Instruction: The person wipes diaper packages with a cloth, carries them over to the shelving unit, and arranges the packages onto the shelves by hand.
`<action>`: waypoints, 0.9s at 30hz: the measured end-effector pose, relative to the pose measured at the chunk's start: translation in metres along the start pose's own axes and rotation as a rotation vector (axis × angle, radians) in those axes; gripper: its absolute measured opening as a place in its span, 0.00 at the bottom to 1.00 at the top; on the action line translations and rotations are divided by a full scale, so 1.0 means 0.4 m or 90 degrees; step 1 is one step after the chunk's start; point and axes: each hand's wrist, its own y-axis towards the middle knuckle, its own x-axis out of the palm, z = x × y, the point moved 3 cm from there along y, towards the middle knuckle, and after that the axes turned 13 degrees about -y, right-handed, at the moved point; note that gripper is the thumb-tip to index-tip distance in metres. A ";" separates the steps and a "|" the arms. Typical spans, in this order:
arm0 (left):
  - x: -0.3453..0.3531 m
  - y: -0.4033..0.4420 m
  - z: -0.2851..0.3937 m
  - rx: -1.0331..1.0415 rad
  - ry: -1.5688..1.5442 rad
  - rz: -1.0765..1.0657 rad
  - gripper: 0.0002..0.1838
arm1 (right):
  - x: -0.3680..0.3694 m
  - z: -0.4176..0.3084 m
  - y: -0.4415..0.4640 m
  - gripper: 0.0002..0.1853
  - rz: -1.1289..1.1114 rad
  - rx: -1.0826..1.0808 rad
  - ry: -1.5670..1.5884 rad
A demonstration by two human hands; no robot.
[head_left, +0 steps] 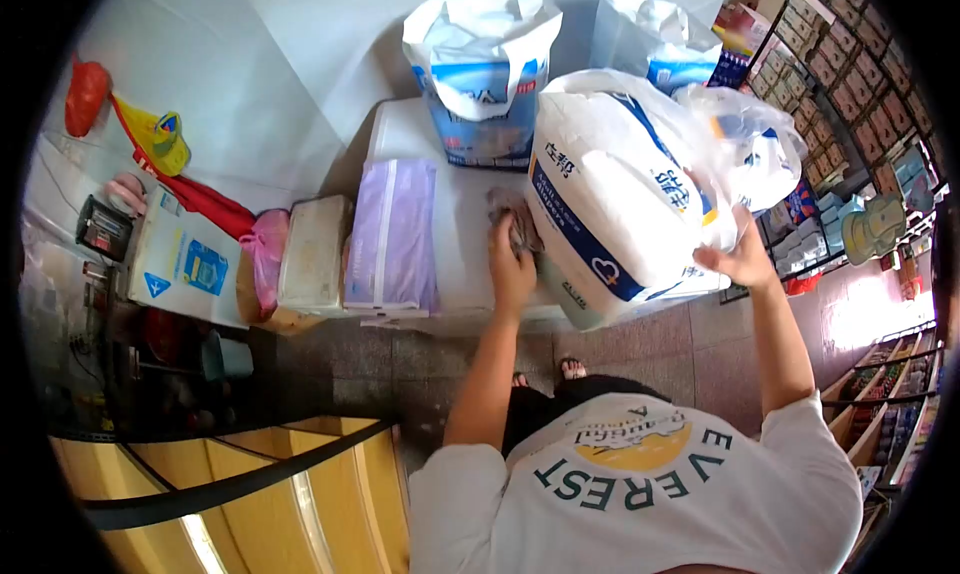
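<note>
A large white and blue pack of adult diapers (610,189) leans at a tilt near the front edge of the white table (470,199). My right hand (742,259) grips its right side, thumb on the front and the other fingers mostly hidden. In my left hand (512,264) is a crumpled grey-brown cloth (512,214), held against the tabletop just left of the pack. Below the pack's lower left corner, a pale green package (575,299) partly shows.
Behind stand a blue and white bag (485,84) and another plastic-wrapped package (660,44). A clear bag (745,144) is right of the pack. Leftward lie a purple pack (392,234) and a white box (315,254). Stocked shelves (850,74) line the right.
</note>
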 end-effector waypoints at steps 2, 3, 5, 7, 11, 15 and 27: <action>0.000 -0.099 0.033 -0.013 -0.001 -0.012 0.27 | -0.006 0.046 -0.010 0.38 -0.015 0.010 0.016; 0.012 -0.130 0.061 -0.023 0.015 0.000 0.27 | -0.017 0.058 -0.022 0.39 -0.013 0.113 -0.002; 0.036 -0.141 0.131 0.023 -0.017 0.036 0.28 | -0.028 0.055 -0.018 0.40 -0.004 0.085 -0.009; 0.042 -0.080 0.248 0.166 -0.146 0.062 0.26 | -0.023 0.037 -0.014 0.38 0.021 0.079 0.029; 0.045 0.108 0.418 0.382 -0.112 -0.007 0.24 | -0.024 0.037 -0.008 0.37 -0.011 0.074 0.013; 0.073 0.129 0.172 0.175 -0.098 0.112 0.27 | -0.028 0.057 -0.023 0.37 0.062 0.144 0.040; 0.038 -0.354 0.150 0.017 -0.061 -0.082 0.29 | 0.009 0.062 -0.015 0.30 0.101 0.096 -0.002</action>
